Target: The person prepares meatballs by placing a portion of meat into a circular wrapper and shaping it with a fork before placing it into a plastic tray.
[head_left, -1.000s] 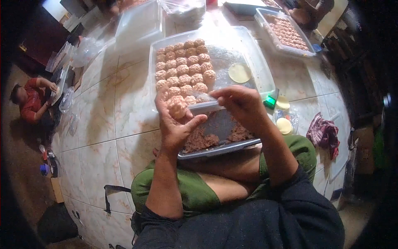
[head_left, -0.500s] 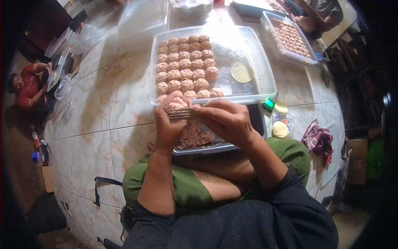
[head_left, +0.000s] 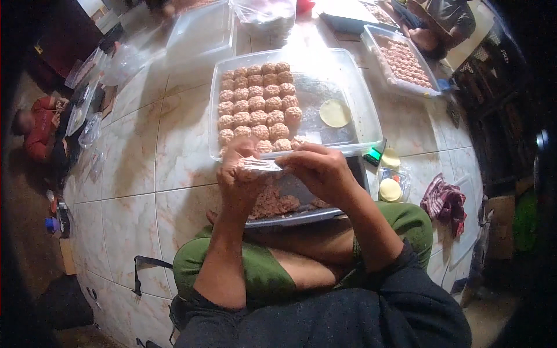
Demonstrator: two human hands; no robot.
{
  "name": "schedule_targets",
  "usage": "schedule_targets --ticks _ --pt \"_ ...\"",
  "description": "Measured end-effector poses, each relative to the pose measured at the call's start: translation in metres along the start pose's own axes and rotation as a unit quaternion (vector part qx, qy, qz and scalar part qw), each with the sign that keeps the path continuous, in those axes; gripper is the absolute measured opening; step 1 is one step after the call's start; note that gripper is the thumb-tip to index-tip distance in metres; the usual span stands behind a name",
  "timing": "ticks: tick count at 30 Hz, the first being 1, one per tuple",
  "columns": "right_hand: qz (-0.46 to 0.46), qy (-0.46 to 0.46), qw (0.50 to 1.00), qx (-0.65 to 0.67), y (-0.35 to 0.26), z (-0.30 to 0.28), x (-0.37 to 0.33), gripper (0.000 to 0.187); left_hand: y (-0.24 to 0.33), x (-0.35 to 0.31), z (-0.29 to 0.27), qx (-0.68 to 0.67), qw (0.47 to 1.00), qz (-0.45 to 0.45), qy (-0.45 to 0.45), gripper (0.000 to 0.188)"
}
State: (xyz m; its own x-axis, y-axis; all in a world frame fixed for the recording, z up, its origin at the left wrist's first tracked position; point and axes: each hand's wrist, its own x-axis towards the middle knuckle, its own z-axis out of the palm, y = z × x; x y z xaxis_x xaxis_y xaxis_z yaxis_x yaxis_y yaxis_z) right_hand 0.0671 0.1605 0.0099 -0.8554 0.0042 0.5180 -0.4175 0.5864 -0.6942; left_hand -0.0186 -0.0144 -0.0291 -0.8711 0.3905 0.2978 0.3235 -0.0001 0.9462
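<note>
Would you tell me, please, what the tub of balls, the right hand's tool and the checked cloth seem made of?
Tub: probably smooth plastic; its walls look see-through and glossy.
Tool: shiny, with bright glints; metal or plastic, blur leaves it open.
Checked cloth: apparently matte woven fabric, softly crumpled.

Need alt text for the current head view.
The left hand holds a partly hidden pinkish ball while the right hand holds a blurred, fork-like tool at it. Beyond, a clear tub holds rows of similar balls and a yellow disc; nearer, a dark tray holds loose pinkish mixture.
</note>
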Motion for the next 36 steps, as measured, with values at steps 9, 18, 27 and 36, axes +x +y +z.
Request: schedule_targets --ticks 9,18,27,36 --pt "0.165 0.031 0.979 0.116 0.011 0.011 -0.009 0.018 0.032 0.000 0.012 -0.076 0.997 -0.020 0.002 0.100" --pt "-0.049 0.054 0.995 -0.063 -0.005 0.017 -0.004 0.020 0.020 0.004 -0.002 -0.016 0.998 0.022 -0.056 0.020" --pt "0.015 0.038 0.999 0.009 -0.007 -0.005 0.003 0.018 0.031 -0.003 0.010 -0.040 0.997 0.041 0.043 0.018" --pt "0.183 0.065 0.979 0.066 0.003 -0.010 -0.002 0.014 0.037 0.001 0.006 -0.190 0.979 -0.050 -0.054 0.110"
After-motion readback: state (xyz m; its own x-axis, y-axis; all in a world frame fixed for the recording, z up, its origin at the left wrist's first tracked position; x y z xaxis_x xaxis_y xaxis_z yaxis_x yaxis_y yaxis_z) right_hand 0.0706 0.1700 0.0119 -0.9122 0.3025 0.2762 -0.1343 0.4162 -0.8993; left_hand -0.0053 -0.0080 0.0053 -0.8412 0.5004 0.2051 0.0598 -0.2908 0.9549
